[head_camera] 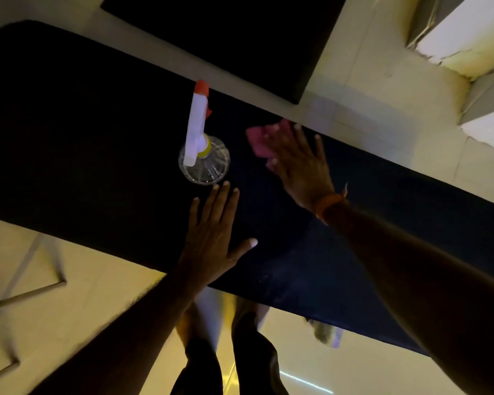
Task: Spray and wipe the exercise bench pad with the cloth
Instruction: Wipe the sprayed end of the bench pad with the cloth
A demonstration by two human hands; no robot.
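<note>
The right hand (297,163) presses a pink cloth (264,139) flat near the black pad's (83,143) upper edge. The left hand (214,235) lies open by a spray bottle (203,149); pale floor (354,89) surrounds.

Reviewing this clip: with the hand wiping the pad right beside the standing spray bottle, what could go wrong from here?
1. The spray bottle stands upright on the bench pad, close to the right hand pressing the pink cloth; a leftward stroke could topple it.
2. The left hand lies flat just below the bottle and could nudge it too.
</note>
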